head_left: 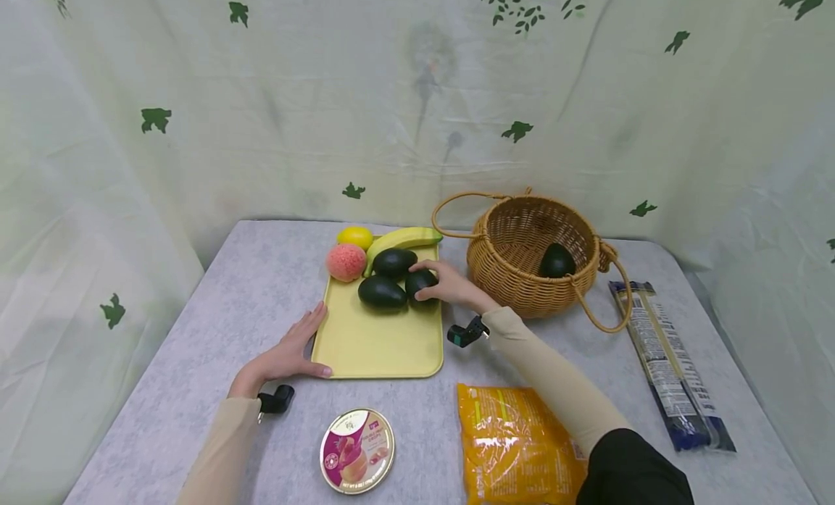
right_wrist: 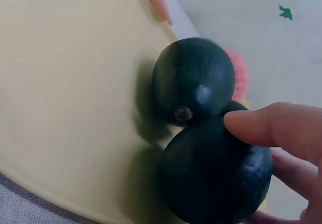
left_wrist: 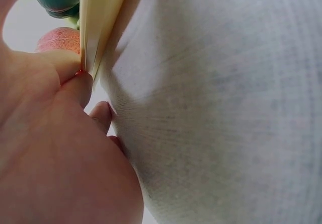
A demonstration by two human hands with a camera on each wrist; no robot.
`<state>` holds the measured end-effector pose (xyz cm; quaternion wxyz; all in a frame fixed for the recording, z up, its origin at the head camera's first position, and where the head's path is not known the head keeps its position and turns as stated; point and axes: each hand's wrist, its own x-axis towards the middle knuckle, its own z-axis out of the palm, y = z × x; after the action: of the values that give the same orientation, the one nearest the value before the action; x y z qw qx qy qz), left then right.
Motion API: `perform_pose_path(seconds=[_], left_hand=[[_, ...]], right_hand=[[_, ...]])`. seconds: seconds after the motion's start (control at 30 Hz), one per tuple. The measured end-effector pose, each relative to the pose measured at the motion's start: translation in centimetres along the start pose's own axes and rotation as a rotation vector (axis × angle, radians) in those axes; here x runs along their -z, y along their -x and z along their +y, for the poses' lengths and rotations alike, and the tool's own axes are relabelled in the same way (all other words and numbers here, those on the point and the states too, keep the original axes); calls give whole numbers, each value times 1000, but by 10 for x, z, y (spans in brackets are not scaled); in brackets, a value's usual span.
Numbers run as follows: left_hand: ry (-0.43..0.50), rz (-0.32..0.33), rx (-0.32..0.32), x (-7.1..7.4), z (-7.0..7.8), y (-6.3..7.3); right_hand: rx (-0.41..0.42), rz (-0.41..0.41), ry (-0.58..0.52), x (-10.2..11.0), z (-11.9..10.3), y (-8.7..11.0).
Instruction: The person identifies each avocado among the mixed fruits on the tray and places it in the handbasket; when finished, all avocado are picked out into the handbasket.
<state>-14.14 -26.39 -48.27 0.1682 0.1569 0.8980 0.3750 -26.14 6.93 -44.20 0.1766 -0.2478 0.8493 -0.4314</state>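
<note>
My right hand grips an avocado at the right side of a yellow tray, thumb and fingers round it. In the right wrist view, that avocado touches another avocado beside it. Two more dark avocados lie on the tray, one in front and one behind. A banana, a lemon and a pink round fruit sit at the tray's far end. My left hand rests against the tray's left edge, fingers extended and thumb near the front corner.
A wicker basket with raised handles stands right of the tray, holding one avocado. A long dark packet lies at the far right. An orange bag and a round tin lie near the front.
</note>
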Motion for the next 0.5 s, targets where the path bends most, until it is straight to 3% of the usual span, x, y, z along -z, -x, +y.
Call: perform_pose_path(seconds=[0.27, 0.5], left_hand=[[0, -3, 3, 0, 1, -1], [-2, -1, -8, 0, 0, -1]], right_hand=[[-71, 11, -144, 18, -24, 20], [52, -9, -151, 45, -38, 38]])
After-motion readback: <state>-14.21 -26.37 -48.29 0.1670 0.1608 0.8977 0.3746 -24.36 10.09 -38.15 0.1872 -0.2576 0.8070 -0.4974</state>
